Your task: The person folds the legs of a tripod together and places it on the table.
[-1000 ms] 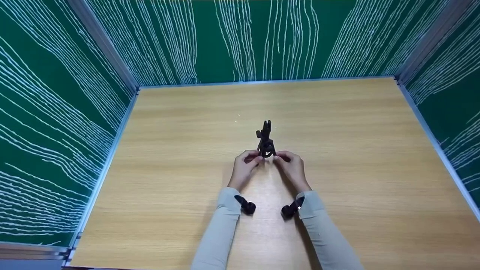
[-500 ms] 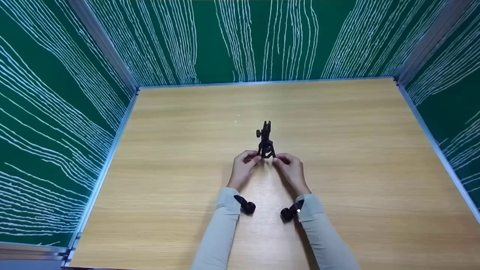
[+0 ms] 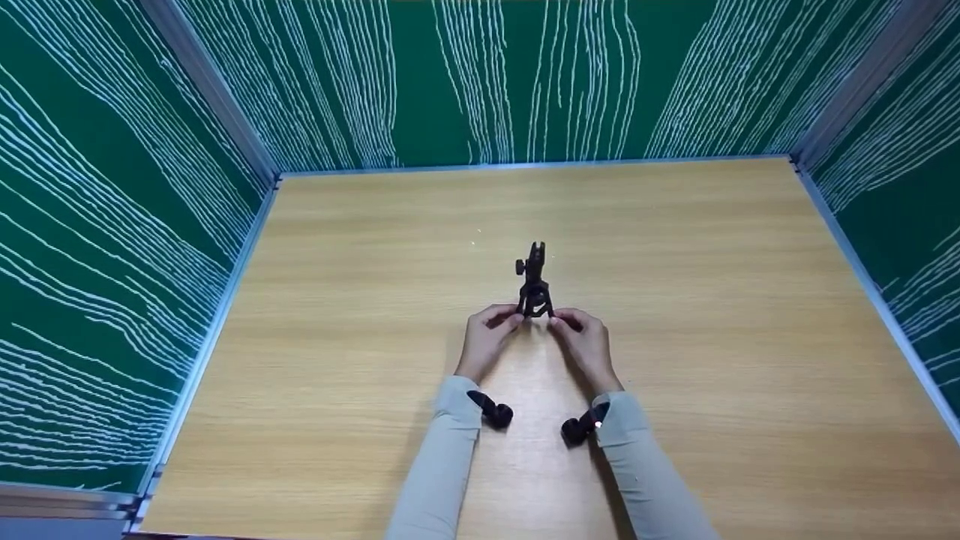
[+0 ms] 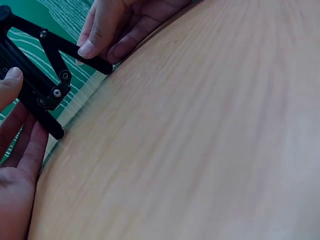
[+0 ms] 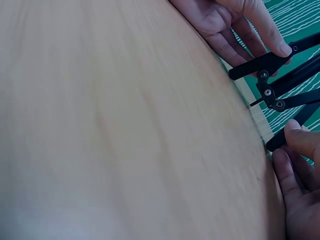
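A small black tripod (image 3: 535, 279) stands upright at the middle of the table, its clamp-like head at the top and a knob on its left side. My left hand (image 3: 486, 343) pinches the lower part of its left leg between thumb and fingers. On the other side, my right hand (image 3: 587, 346) pinches the right leg near its foot. In the left wrist view the tripod's hinged braces (image 4: 57, 62) join the spread legs to the centre column. The right wrist view shows the same leg joints (image 5: 267, 92) close up, with both thumbs on the legs.
The wooden table (image 3: 360, 285) extends around the hands. Green panels (image 3: 420, 82) with white wavy lines enclose its back and sides, edged by metal framing (image 3: 225, 97). Each sleeve cuff bears a black wrist camera (image 3: 496, 415). Tiny pale specks lie beyond the tripod.
Very little differs. The tripod's head and the right hand have shifted slightly, while both hands keep pinching the legs.
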A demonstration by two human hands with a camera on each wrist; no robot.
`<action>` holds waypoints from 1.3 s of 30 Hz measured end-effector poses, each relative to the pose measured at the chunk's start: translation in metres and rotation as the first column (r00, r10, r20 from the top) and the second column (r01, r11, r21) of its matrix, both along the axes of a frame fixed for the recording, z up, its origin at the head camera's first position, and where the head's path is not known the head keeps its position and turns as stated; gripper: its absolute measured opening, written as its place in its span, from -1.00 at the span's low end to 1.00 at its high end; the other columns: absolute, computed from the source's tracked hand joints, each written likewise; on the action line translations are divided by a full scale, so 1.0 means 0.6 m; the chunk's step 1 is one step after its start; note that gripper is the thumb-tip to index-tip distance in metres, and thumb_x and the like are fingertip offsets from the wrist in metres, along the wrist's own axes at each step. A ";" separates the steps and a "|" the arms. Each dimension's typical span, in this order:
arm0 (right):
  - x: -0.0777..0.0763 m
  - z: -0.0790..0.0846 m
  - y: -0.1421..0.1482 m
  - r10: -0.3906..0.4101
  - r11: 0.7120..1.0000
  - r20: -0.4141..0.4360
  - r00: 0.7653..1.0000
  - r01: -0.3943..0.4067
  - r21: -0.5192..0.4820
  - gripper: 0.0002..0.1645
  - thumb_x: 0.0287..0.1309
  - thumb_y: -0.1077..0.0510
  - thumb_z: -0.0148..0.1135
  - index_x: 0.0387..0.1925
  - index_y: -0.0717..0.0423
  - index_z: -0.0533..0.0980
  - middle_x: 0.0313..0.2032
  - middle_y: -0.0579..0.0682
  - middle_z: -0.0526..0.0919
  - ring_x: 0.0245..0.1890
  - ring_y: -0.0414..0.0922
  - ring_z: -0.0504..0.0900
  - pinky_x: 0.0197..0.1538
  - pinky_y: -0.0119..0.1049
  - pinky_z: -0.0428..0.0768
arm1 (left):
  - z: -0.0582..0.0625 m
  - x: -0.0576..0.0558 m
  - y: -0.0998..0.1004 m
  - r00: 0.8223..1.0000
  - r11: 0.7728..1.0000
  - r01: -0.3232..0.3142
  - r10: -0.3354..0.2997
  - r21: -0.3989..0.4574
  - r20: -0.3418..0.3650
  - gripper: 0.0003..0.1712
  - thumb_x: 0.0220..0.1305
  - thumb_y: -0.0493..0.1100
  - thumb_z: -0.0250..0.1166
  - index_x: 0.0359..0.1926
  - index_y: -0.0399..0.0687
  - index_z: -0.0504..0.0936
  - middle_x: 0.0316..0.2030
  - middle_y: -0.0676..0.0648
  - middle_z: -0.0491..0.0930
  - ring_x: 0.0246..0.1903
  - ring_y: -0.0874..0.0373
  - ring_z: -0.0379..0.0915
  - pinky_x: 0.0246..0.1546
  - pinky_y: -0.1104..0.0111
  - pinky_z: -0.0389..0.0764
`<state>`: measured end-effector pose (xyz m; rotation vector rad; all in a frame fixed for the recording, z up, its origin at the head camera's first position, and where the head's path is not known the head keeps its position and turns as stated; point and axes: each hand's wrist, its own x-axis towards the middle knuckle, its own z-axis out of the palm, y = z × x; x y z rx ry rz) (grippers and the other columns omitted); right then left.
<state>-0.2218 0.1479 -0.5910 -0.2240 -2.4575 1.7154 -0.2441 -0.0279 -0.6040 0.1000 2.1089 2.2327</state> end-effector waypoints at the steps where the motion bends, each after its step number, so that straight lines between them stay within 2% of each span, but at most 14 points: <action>1: 0.000 0.000 0.000 -0.005 1.000 -0.005 1.000 0.005 0.006 -0.76 0.14 0.21 0.33 -0.16 0.26 0.65 -0.14 0.19 0.71 -0.04 0.04 0.64 0.13 -0.18 0.53 | 0.000 0.000 0.000 1.000 1.000 -0.003 0.003 -0.008 -0.009 -0.69 0.14 -0.24 0.39 -0.08 -0.29 0.67 -0.11 -0.20 0.67 -0.13 0.10 0.63 -0.07 0.35 0.66; 5: -0.001 0.000 -0.002 -0.024 0.999 -0.016 1.000 0.025 0.026 -0.76 0.12 0.20 0.34 -0.17 0.25 0.66 -0.16 0.18 0.72 -0.06 0.04 0.65 0.09 -0.20 0.55 | 0.002 0.001 0.002 0.999 1.000 -0.019 0.018 -0.024 -0.040 -0.69 0.14 -0.23 0.40 -0.10 -0.30 0.69 -0.12 -0.18 0.69 -0.14 0.13 0.63 -0.08 0.37 0.66; 13: 0.000 0.002 -0.003 -0.044 0.999 0.000 0.999 0.044 0.010 -0.75 0.12 0.18 0.35 -0.19 0.25 0.66 -0.15 0.18 0.72 -0.06 0.03 0.65 0.09 -0.22 0.54 | 0.003 -0.001 0.004 0.999 1.000 -0.018 0.018 -0.012 -0.036 -0.70 0.13 -0.23 0.41 -0.11 -0.28 0.70 -0.12 -0.18 0.69 -0.12 0.11 0.62 -0.06 0.37 0.65; 18: 0.001 0.005 -0.004 -0.041 0.999 0.012 0.999 0.041 0.006 -0.77 0.12 0.17 0.35 -0.20 0.22 0.67 -0.17 0.16 0.73 -0.07 0.01 0.66 0.07 -0.27 0.54 | 0.001 -0.002 0.004 1.000 1.000 -0.018 0.019 0.018 -0.007 -0.69 0.13 -0.24 0.40 -0.09 -0.29 0.69 -0.11 -0.20 0.69 -0.15 0.13 0.63 -0.06 0.34 0.66; 28: 0.000 0.004 -0.007 -0.037 0.999 0.006 0.999 0.037 0.021 -0.76 0.11 0.18 0.36 -0.19 0.22 0.67 -0.15 0.17 0.73 -0.05 0.06 0.66 0.13 -0.16 0.54 | -0.001 -0.003 0.003 0.999 0.999 -0.020 0.019 0.044 0.031 -0.68 0.13 -0.25 0.40 -0.08 -0.27 0.68 -0.09 -0.18 0.68 -0.12 0.10 0.63 -0.07 0.37 0.66; 35: -0.001 0.002 -0.009 -0.034 0.998 -0.017 0.999 0.035 0.053 -0.77 0.09 0.14 0.38 -0.22 0.16 0.70 -0.14 0.14 0.73 0.00 0.04 0.65 0.16 -0.16 0.52 | 0.000 0.000 0.001 0.998 1.000 -0.017 0.017 -0.003 -0.065 -0.71 0.17 -0.27 0.37 -0.09 -0.33 0.68 -0.11 -0.22 0.68 -0.12 0.14 0.62 -0.07 0.37 0.66; 39: -0.002 0.001 -0.011 -0.037 0.998 -0.013 0.999 0.038 0.050 -0.75 0.07 0.12 0.40 -0.21 0.16 0.70 -0.13 0.14 0.73 -0.01 0.05 0.65 0.17 -0.15 0.52 | -0.001 0.000 0.000 0.998 1.000 -0.019 0.019 -0.001 -0.058 -0.70 0.17 -0.26 0.37 -0.08 -0.33 0.68 -0.10 -0.22 0.69 -0.12 0.14 0.62 -0.06 0.37 0.65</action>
